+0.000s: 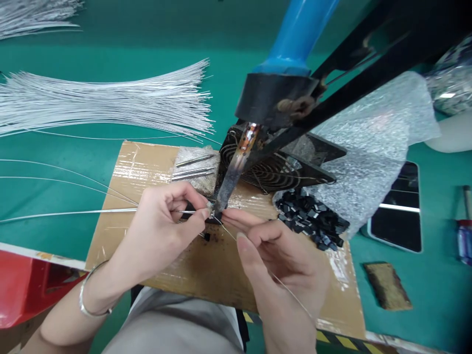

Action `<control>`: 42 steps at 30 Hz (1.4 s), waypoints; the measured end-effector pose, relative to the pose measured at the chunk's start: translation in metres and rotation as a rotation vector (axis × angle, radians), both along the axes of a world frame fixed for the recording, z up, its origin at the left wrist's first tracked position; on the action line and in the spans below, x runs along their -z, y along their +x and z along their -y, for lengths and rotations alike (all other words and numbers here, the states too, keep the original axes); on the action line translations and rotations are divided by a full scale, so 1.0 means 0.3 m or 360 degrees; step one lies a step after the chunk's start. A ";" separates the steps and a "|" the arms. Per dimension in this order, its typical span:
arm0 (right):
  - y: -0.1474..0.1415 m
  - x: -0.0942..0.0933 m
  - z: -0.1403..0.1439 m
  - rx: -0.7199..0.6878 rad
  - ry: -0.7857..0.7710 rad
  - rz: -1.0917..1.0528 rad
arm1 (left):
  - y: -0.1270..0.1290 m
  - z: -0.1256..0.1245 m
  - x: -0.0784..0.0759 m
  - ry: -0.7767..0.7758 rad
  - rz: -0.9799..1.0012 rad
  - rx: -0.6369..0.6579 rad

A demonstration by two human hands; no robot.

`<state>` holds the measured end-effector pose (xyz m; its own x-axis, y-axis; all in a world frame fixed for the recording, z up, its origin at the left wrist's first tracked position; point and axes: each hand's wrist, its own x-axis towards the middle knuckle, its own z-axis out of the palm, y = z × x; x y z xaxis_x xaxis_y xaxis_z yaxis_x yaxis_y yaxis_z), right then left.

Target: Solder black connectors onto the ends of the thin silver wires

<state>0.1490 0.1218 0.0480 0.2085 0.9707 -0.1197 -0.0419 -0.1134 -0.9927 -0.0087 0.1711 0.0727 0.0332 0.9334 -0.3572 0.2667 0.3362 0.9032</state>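
Note:
A blue-handled soldering iron [238,164] hangs from a black stand, its tip angled down between my hands. My left hand [164,228] pinches a thin white wire [73,214], whose end is at the iron's tip. A small part seems to sit at that end, largely covered by my fingertips. My right hand [285,265] has thumb and fingers closed on a strand of solder wire [293,295], which runs across the palm and reaches the tip. Below my left fingertips a small black piece [207,237] lies on the cardboard sheet [214,280].
Behind the iron stands a black fan [273,172]. Black connectors [313,221] are heaped on bubble wrap [379,132]. A pad with metal rods [195,169] lies left of the iron, below a white wire bundle [110,101]. To the right are a phone [398,226] and brown sponge [387,286].

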 end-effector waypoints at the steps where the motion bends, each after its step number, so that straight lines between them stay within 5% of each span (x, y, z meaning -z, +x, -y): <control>1: 0.000 0.000 -0.001 0.0004 -0.0004 -0.0002 | 0.000 -0.001 0.000 -0.0002 0.0009 0.0002; 42: 0.013 0.010 -0.004 -0.0062 0.0097 0.0054 | -0.006 0.004 0.001 0.0044 -0.0007 -0.0003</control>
